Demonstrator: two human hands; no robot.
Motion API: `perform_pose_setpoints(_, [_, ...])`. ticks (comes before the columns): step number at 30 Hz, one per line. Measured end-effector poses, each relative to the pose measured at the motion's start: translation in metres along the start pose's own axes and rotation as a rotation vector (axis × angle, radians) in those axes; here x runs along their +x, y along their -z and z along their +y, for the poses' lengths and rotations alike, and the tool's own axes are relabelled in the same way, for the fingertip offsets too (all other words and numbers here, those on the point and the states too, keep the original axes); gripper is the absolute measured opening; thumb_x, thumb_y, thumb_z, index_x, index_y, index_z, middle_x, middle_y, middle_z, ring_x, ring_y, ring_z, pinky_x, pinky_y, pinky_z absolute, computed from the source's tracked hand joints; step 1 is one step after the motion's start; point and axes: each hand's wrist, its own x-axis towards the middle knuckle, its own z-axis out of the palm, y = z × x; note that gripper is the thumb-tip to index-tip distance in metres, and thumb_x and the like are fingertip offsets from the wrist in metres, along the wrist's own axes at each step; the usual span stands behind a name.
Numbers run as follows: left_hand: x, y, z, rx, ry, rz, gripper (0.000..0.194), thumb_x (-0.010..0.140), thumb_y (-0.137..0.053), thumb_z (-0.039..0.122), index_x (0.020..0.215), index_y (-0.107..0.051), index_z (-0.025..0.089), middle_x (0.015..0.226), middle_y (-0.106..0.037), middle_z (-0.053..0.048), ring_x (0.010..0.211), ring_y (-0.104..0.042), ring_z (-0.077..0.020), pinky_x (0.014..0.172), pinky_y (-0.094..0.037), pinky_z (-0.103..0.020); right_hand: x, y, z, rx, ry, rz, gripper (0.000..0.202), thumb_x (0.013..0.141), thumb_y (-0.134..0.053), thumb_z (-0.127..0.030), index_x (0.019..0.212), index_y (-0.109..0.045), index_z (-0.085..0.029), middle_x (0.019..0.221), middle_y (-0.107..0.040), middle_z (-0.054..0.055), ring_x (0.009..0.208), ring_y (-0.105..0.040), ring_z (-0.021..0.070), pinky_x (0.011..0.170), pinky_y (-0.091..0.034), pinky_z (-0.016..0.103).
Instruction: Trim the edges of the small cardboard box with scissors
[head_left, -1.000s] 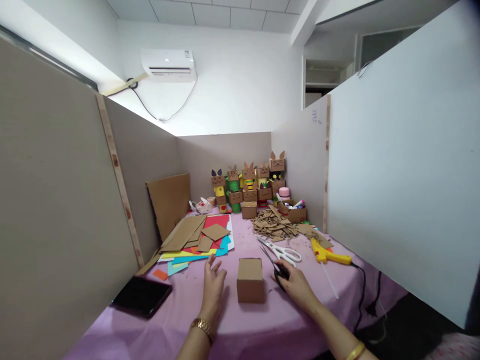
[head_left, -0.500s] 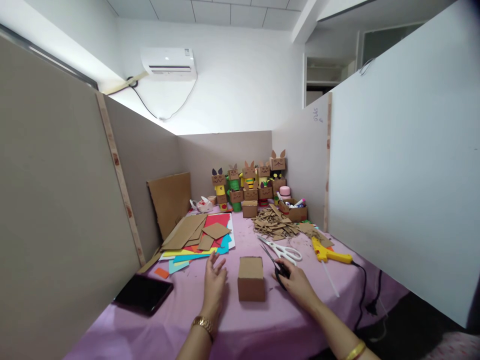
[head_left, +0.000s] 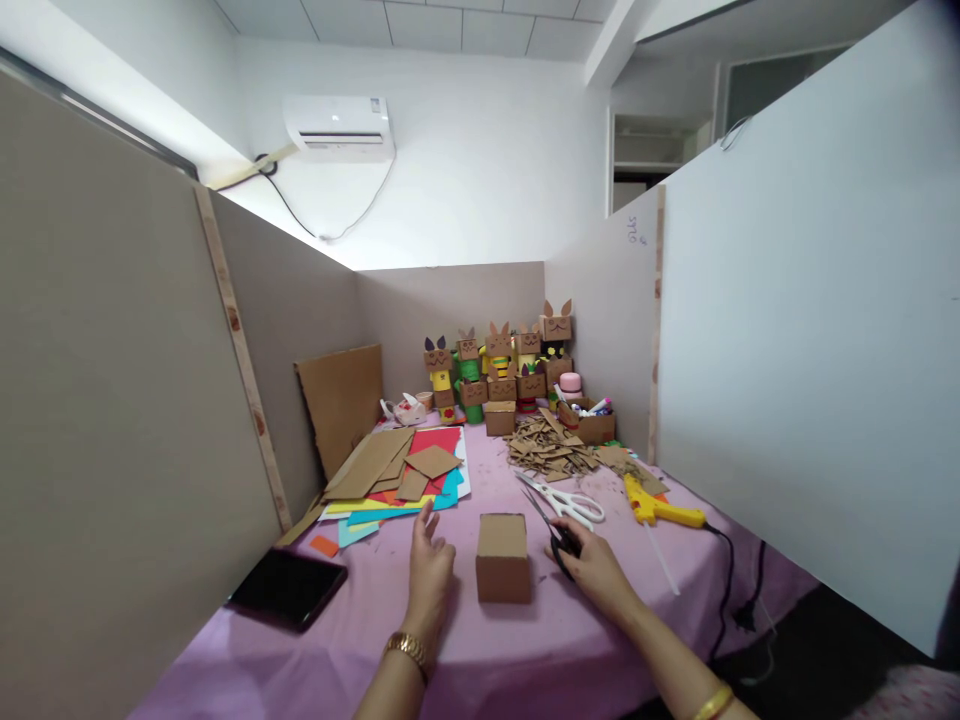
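Note:
A small brown cardboard box (head_left: 503,577) stands on the pink tablecloth between my hands, touched by neither. My left hand (head_left: 432,570) is raised beside its left face, index finger stretched out and the other fingers partly bent, holding nothing. To the right of the box, my right hand (head_left: 589,562) is closed round the black handles of a pair of scissors (head_left: 564,548), whose blades point away to the upper left. A second pair of scissors, with white handles (head_left: 577,506), lies just beyond that hand.
Cardboard pieces (head_left: 375,470) and coloured paper (head_left: 420,515) lie at left, a black tablet (head_left: 289,588) nearer. Cardboard scraps (head_left: 551,447) are heaped behind the scissors. A yellow glue gun (head_left: 667,510) with a cord rests at right. Cardboard animal figures (head_left: 499,350) stand at the back.
The fingers of my left hand have drawn in a little, leaving the index finger extended. The box, my right hand and the scissors stay where they were.

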Motion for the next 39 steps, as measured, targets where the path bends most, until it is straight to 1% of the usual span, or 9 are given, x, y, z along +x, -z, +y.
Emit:
perform_pose_setpoints(4, [-0.0021, 0.0002, 0.0, -0.027, 0.024, -0.028, 0.064, 0.069, -0.052, 0.013, 0.129, -0.037, 0.031, 0.14, -0.04, -0.008, 0.121, -0.046, -0.0195, 0.076, -0.047, -0.024, -0.001, 0.0005, -0.0012, -0.002, -0.005, 0.005, 0.036, 0.069, -0.062, -0.036, 0.101, -0.064, -0.02, 0.087, -0.07, 0.005, 0.079, -0.064, 0.0238, 0.07, -0.046, 0.03])
perform_pose_setpoints(7, [-0.0021, 0.0007, 0.0002, -0.023, 0.029, -0.031, 0.063, 0.069, -0.054, 0.016, 0.127, -0.037, 0.033, 0.144, -0.033, -0.005, 0.116, -0.049, -0.0204, 0.066, -0.048, -0.022, -0.0011, 0.0006, -0.001, -0.001, -0.008, 0.006, 0.037, 0.069, -0.062, -0.036, 0.102, -0.064, -0.019, 0.091, -0.07, 0.006, 0.083, -0.064, 0.0248, 0.074, -0.046, 0.031])
perform_pose_setpoints(15, [-0.0024, -0.0002, 0.0039, 0.016, 0.013, -0.013, 0.057, 0.074, -0.056, 0.023, 0.128, -0.038, 0.03, 0.118, -0.051, -0.007, 0.083, -0.063, -0.014, 0.072, -0.047, -0.026, 0.0001, -0.0005, 0.0016, 0.005, -0.003, 0.009, 0.037, 0.068, -0.062, -0.036, 0.101, -0.064, -0.019, 0.09, -0.07, 0.006, 0.082, -0.064, 0.0243, 0.074, -0.046, 0.031])
perform_pose_setpoints(20, [-0.0012, -0.0001, 0.0036, 0.008, 0.001, -0.013, 0.06, 0.072, -0.058, 0.025, 0.129, -0.037, 0.03, 0.115, -0.052, -0.007, 0.088, -0.061, -0.0162, 0.07, -0.047, -0.026, -0.0008, 0.0005, -0.001, -0.002, -0.001, 0.004, 0.037, 0.069, -0.062, -0.036, 0.101, -0.064, -0.019, 0.089, -0.07, 0.006, 0.08, -0.063, 0.0241, 0.072, -0.045, 0.03])
perform_pose_setpoints(26, [0.0013, 0.0011, -0.0002, -0.013, -0.028, -0.034, 0.056, 0.072, -0.062, 0.029, 0.124, -0.044, 0.024, 0.071, -0.058, 0.004, 0.072, -0.056, -0.0125, 0.07, -0.042, -0.024, -0.001, 0.0005, -0.0006, 0.001, -0.003, 0.004, 0.038, 0.069, -0.061, -0.037, 0.102, -0.064, -0.02, 0.091, -0.071, 0.006, 0.083, -0.064, 0.0246, 0.074, -0.046, 0.031])
perform_pose_setpoints(30, [0.0002, 0.0008, 0.0007, -0.009, -0.029, -0.033, 0.05, 0.073, -0.061, 0.031, 0.12, -0.046, 0.025, 0.073, -0.057, 0.004, 0.072, -0.057, -0.0127, 0.07, -0.042, -0.024, -0.0009, 0.0003, -0.0001, -0.004, -0.004, 0.009, 0.037, 0.068, -0.062, -0.037, 0.101, -0.064, -0.02, 0.09, -0.071, 0.006, 0.081, -0.064, 0.0247, 0.074, -0.045, 0.031])
perform_pose_setpoints(33, [-0.0008, 0.0016, 0.002, 0.018, -0.014, -0.023, 0.036, 0.075, -0.059, 0.035, 0.108, -0.054, 0.024, 0.078, -0.059, 0.002, 0.077, -0.057, -0.0146, 0.069, -0.042, -0.024, -0.0013, 0.0007, -0.0009, -0.001, 0.0, 0.006, 0.036, 0.069, -0.062, -0.036, 0.101, -0.064, -0.02, 0.09, -0.07, 0.006, 0.082, -0.064, 0.0245, 0.074, -0.045, 0.031])
perform_pose_setpoints(36, [-0.0006, 0.003, 0.0024, 0.046, -0.009, -0.032, 0.017, 0.075, -0.058, 0.036, 0.083, -0.061, 0.022, 0.079, -0.06, 0.0, 0.079, -0.054, -0.0159, 0.07, -0.041, -0.025, -0.0016, 0.0009, -0.0015, 0.001, 0.0, 0.001, 0.036, 0.069, -0.061, -0.036, 0.102, -0.064, -0.019, 0.089, -0.07, 0.006, 0.081, -0.064, 0.0239, 0.073, -0.045, 0.03])
perform_pose_setpoints(39, [0.0002, 0.0036, 0.003, 0.057, -0.009, -0.035, 0.016, 0.074, -0.058, 0.037, 0.074, -0.06, 0.021, 0.078, -0.06, -0.001, 0.08, -0.054, -0.0177, 0.076, -0.041, -0.028, -0.0016, 0.0007, -0.0016, -0.002, -0.002, 0.005, 0.036, 0.069, -0.062, -0.036, 0.101, -0.064, -0.019, 0.088, -0.07, 0.006, 0.079, -0.063, 0.0239, 0.073, -0.045, 0.03])
